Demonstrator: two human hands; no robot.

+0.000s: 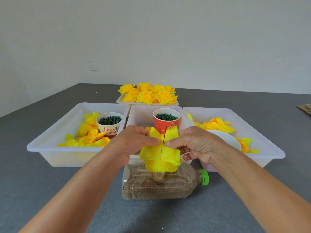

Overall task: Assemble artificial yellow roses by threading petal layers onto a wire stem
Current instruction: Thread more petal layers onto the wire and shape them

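Note:
A thin dark wire stem (164,134) stands upright from a sand-filled plastic bottle (161,184) lying on its side with a green cap. Yellow petal layers (160,157) are stacked on the wire. My left hand (134,142) and my right hand (193,143) pinch the topmost petal layer on either side of the wire, thumbs and forefingers nearly meeting at the stem. Part of the layer sticks up behind my fingers.
Three white trays (50,145) sit behind: the left holds loose petals (89,132) and a cup of green pieces (110,123), the middle a red cup (166,121), the right petals and a white bowl (225,137). Finished roses (148,95) fill a far tray.

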